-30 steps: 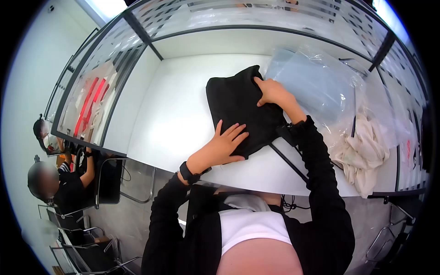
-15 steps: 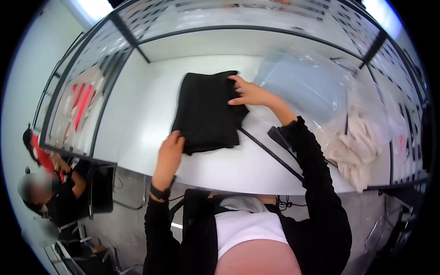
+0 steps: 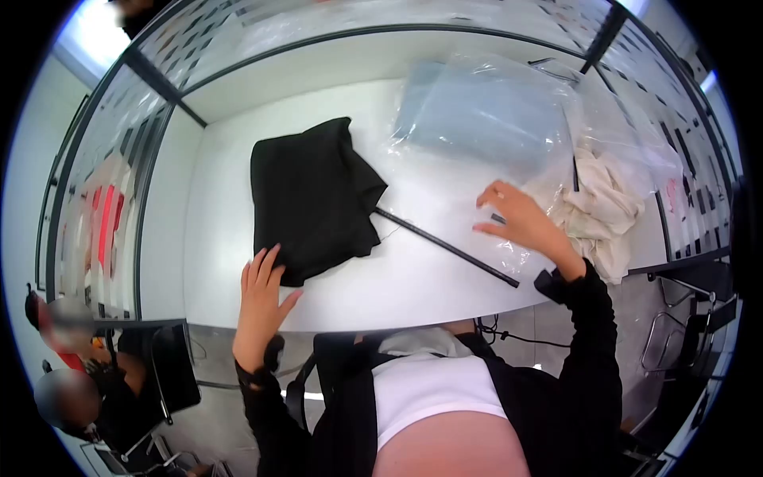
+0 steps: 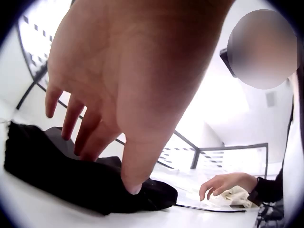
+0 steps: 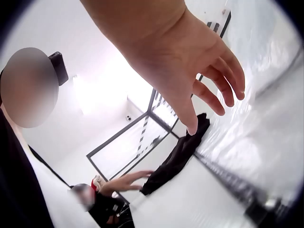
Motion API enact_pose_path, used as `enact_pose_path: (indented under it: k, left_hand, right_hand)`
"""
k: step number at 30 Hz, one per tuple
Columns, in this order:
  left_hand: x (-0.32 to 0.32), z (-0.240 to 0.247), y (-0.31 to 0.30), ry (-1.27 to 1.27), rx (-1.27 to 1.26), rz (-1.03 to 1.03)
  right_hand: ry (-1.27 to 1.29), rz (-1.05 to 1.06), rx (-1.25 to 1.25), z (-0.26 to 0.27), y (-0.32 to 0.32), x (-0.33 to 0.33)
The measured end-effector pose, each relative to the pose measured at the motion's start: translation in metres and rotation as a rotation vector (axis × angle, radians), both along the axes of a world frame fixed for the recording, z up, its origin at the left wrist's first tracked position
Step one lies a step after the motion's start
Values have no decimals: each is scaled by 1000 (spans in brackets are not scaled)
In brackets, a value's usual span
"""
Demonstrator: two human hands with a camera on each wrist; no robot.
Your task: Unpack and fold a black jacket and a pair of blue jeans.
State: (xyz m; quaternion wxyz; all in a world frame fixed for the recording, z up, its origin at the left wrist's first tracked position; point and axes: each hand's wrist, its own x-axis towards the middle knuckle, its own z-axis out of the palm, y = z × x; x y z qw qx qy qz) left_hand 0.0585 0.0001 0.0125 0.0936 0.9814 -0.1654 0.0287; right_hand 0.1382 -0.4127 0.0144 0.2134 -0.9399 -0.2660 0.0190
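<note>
My left hand [image 3: 261, 298]: open, fingers spread out straight; the tips touch the near edge of the black cloth [image 3: 310, 191]
My right hand [image 3: 520, 226]: open, fingers loose and a bit bent, holding nothing; it is over the clear plastic bag [image 3: 485, 111], and I cannot tell if it touches
Where the black cloth is: folded flat on the white worktop [image 3: 421, 282], right ahead of my left hand, well apart from my right hand
Its long side: runs away from me, toward the far wall
Nearer hand: the left one
Black stick [image 3: 445, 246]: thin, lies slanted between the cloth and my right hand, one end just beside the cloth
Edges: the cloth's near corner sits close to the worktop's front edge
Open room: white worktop shows left of the cloth and behind it; the right side holds the bag and a cream cloth [image 3: 600, 211]
</note>
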Motion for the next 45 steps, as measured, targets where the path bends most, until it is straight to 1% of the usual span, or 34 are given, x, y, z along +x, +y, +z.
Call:
enact_pose_path:
  k: [1,3,5,6,7,9,12,13,15,16,17,19,20,21,23,24,25,27,29,31,33,34,35,37,38,39,41,43,45]
  left_hand:
    - [8,7,-3,23,-39,-28]
    - [24,15,-7,3,-23,-38]
    - [48,7,4,54,-126,3]
    - [59,-6,16,-34,-116,21]
    - [73,-17,32,-18,-180,83]
    - [94,-28,62,178,-212,343]
    - [88,-8,63,435,-463,562]
    - [83,-12,61,489,-564,568]
    - [78,-33,61,419,-500,524]
    - [71,-32,53,300,-481,510]
    - [70,-32,52,344,-491,498]
    - [68,-31,53,445,-504,471]
    - [66,-36,55,422,-607,462]
    - [61,-36,54,416,-811,445]
    - [59,-45,66,346,-965,446]
    - [57,-44,80,199,-783,500]
    - [56,-48,93,111,-699,530]
    - [55,-47,121,117,-569,617]
    - [50,-50,147,195,-828,678]
    - [39,-50,159,280,-1080,773]
    - [25,-57,168,287,-1360,732]
    - [16,-60,170,287,-1502,705]
    - [4,-55,154,204,-1603,727]
    - [-18,-49,128,80,-1802,695]
    - [-27,-35,106,50,-1810,656]
    - [-34,-31,96,68,-1768,595]
    - [-37,-36,83,91,-1785,462]
    - [-40,-36,67,163,-1726,420]
    - [-37,-29,51,161,-1630,445]
  right_hand:
    - [64,20,-15,1,9,-10]
    - [41,55,-42,-2,30,-24]
    - [-20,86,-95,-7,40,-28]
    - [-63,101,-133,-16,44,-29]
    - [-107,114,-168,-24,49,-30]
    - [-160,104,-191,-31,51,-31]
    - [-279,93,-235,-38,52,-30]
    - [-274,95,-240,-40,51,-30]
    - [-267,102,-254,-40,52,-27]
    - [-253,106,-230,-37,53,-27]
    - [-207,64,-203,-36,54,-25]
    - [-205,41,-189,-43,54,-21]
    - [-203,53,-187,-42,54,-23]
    - [-204,65,-186,-40,55,-23]
    - [-207,70,-180,-40,52,-21]
    - [-202,64,-174,-43,50,-22]
    - [-204,62,-166,-44,51,-21]
    - [-166,-11,-143,-43,52,-19]
    - [-130,-104,-112,-37,54,-15]
    - [-146,-102,6,-37,52,-7]
    - [-123,-86,132,-23,51,-6]
    - [-103,-69,139,-18,52,-6]
    - [-110,-67,151,-23,51,-1]
    - [-106,-49,219,-25,55,5]
    - [-142,1,192,-26,57,8]
    - [-174,51,163,-27,59,12]
    - [-209,135,149,-27,63,23]
    - [-205,194,175,-28,66,38]
    - [-142,225,136,-20,70,40]
